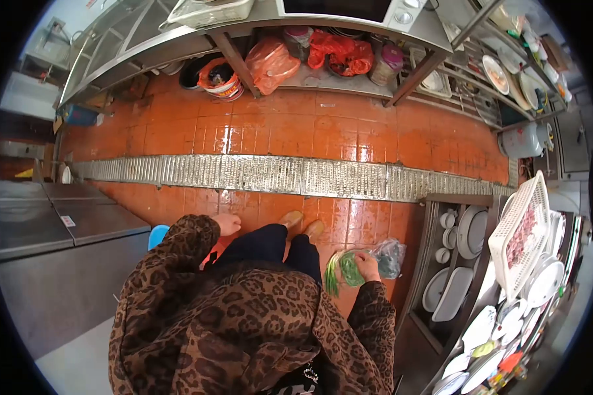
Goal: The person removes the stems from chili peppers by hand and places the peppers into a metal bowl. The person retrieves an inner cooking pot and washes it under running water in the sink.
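Observation:
My left hand (227, 224) hangs to the left of my legs, over the tiled floor, with its fingers curled; whether anything is in it I cannot tell. My right hand (367, 266) is on the other side, in front of or above a bag of green vegetables (351, 270). Its fingers are too small to make out, and contact with the bag is unclear. Green onions (333, 275) with pale stalks lie just left of that bag. A grey translucent plastic bag (390, 255) sits to its right.
A metal drain grate (263, 172) crosses the orange tiled floor (296, 128). Shelves of dishes and a white basket (522, 230) of reddish pieces stand at right. A steel cabinet (66, 263) is at left. Bags and jars fill the shelf under the far counter (263, 20).

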`<action>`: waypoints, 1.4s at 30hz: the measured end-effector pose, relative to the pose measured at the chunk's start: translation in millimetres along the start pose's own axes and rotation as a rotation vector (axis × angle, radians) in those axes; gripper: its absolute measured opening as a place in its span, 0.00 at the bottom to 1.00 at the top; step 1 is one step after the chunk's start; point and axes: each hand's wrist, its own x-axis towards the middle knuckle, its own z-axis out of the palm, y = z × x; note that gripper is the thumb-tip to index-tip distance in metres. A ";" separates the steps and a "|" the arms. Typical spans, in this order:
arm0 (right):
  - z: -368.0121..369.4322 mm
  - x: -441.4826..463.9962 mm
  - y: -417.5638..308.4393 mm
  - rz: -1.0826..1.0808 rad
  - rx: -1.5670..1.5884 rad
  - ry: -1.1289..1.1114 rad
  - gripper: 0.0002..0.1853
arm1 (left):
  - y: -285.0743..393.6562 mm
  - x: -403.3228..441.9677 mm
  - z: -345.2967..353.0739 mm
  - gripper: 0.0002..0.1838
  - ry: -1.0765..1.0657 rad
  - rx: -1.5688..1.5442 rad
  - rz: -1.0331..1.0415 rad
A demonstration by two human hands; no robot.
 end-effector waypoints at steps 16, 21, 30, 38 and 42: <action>-38.8 60.7 -65.2 -0.337 0.069 -0.165 0.17 | -54.1 -43.2 88.7 0.14 0.307 -0.476 -0.163; -30.4 37.3 -187.9 -0.185 -0.183 -0.161 0.17 | -92.6 -45.0 65.4 0.14 0.372 -0.585 -0.209; 29.5 52.7 -302.1 -0.294 -0.441 -0.170 0.17 | -214.1 -27.2 97.6 0.16 0.545 -0.622 -0.189; 93.6 63.4 -403.4 -0.327 -0.609 -0.282 0.18 | -284.9 -51.4 132.6 0.15 0.619 -0.710 -0.190; 123.5 90.2 -444.0 -0.575 -0.727 -0.321 0.17 | -292.5 -68.3 165.4 0.15 0.642 -0.745 -0.197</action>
